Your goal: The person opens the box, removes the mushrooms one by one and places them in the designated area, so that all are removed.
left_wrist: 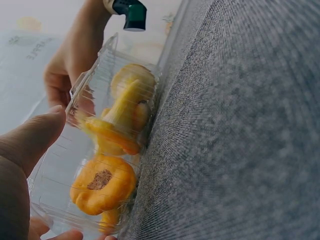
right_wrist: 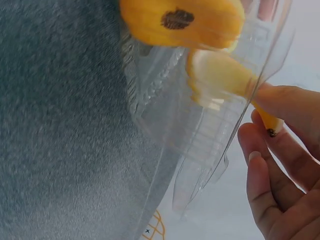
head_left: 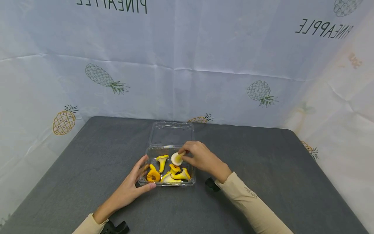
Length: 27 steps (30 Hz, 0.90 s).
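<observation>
The right hand (head_left: pixel 201 157) pinches the stem of a pale mushroom (head_left: pixel 176 159) above the clear container (head_left: pixel 168 184) on the grey surface (head_left: pixel 263 169). The left hand (head_left: pixel 137 182), fingers relaxed, steadies the container's near-left corner. Best keep the pinch light (the container looks flimsy). The mushroom's long axis lies roughly level, cap pointing left.

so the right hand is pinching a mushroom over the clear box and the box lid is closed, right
Not quite: the lid is open, folded back behind the clear box, as the head view shows. The right hand does pinch a pale mushroom over it.
</observation>
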{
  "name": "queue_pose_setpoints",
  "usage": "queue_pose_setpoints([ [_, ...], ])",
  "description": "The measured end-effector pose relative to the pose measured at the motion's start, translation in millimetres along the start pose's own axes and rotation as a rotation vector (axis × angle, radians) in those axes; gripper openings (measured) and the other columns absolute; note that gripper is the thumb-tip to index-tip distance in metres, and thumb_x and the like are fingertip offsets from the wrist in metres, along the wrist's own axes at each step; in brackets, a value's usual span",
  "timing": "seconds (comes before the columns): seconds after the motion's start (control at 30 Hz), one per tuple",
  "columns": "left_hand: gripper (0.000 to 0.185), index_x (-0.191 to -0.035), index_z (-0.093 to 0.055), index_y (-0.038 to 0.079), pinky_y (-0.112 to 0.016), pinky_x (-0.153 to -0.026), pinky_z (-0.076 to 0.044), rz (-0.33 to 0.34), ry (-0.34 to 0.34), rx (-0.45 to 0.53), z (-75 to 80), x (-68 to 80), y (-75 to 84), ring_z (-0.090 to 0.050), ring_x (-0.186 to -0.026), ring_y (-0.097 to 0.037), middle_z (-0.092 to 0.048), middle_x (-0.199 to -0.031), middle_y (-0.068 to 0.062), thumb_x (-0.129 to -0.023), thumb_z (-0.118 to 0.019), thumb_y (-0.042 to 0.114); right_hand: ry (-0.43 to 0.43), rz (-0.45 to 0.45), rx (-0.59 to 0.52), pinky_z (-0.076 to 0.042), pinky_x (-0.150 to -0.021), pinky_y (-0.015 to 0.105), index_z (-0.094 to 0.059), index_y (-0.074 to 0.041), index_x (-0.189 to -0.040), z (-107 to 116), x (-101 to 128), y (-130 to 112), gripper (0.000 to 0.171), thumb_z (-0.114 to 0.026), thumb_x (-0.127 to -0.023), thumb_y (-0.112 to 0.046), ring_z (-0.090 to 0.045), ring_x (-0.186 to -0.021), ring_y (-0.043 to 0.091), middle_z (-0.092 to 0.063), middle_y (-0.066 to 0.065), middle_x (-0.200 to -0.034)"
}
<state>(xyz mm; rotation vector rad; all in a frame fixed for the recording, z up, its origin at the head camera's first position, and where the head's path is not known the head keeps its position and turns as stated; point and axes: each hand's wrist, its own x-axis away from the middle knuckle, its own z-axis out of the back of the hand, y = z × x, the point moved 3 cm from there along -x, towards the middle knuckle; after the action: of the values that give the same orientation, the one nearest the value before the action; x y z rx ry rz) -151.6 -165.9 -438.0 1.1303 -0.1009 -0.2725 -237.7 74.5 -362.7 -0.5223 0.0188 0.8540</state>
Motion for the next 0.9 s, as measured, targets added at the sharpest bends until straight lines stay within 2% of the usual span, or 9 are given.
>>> queue_pose_setpoints([
  [0.1,0.094,-0.161,-0.004,0.016,-0.057,-0.114,-0.035,-0.002,-0.001,0.004,-0.4,-0.4,-0.2,-0.025,-0.148,-0.047,-0.008,-0.166,-0.020,-0.094,-0.070,0.027,0.013,-0.017,-0.062,-0.061,-0.081,0.032,-0.072,-0.005,-0.107,0.9,0.6,-0.9,0.018,-0.073,-0.089,-0.007,-0.070,-0.092,0.017,-0.072,0.007,-0.103],
  [0.27,0.094,-0.160,-0.004,0.016,-0.058,-0.114,-0.035,-0.003,-0.003,0.006,-0.5,-0.3,-0.7,-0.024,-0.148,-0.047,-0.008,-0.166,-0.021,-0.094,-0.070,0.027,0.017,-0.036,-0.160,-0.058,-0.077,0.020,-0.072,-0.007,-0.107,4.6,2.8,-3.3,0.017,-0.072,-0.091,-0.011,-0.068,-0.088,0.012,-0.073,0.005,-0.102],
  [0.47,0.094,-0.160,-0.004,0.016,-0.058,-0.114,-0.035,-0.007,0.001,-0.001,0.2,-0.4,-0.8,-0.024,-0.148,-0.047,-0.008,-0.166,-0.021,-0.094,-0.070,0.026,-0.041,-0.081,-0.230,-0.056,-0.077,0.019,-0.070,-0.009,-0.109,4.7,3.5,-4.3,0.018,-0.071,-0.092,-0.014,-0.067,-0.087,0.009,-0.073,0.002,-0.102],
  [0.63,0.094,-0.161,-0.004,0.016,-0.057,-0.113,-0.035,-0.009,0.002,-0.007,0.4,-0.4,-0.6,-0.026,-0.147,-0.047,-0.009,-0.166,-0.020,-0.094,-0.070,0.027,-0.110,-0.111,-0.219,-0.056,-0.078,0.020,-0.070,-0.008,-0.114,2.1,3.7,-5.3,0.021,-0.068,-0.095,-0.014,-0.067,-0.090,0.011,-0.072,0.003,-0.107],
  [0.9,0.093,-0.161,-0.004,0.017,-0.058,-0.113,-0.035,-0.025,-0.002,-0.005,1.0,0.2,-0.1,-0.026,-0.147,-0.047,-0.009,-0.166,-0.020,-0.094,-0.069,0.026,-0.170,-0.060,-0.092,-0.052,-0.069,0.019,-0.073,-0.011,-0.117,-1.7,2.5,-9.7,0.024,-0.060,-0.097,-0.012,-0.059,-0.084,0.010,-0.068,0.003,-0.108],
])
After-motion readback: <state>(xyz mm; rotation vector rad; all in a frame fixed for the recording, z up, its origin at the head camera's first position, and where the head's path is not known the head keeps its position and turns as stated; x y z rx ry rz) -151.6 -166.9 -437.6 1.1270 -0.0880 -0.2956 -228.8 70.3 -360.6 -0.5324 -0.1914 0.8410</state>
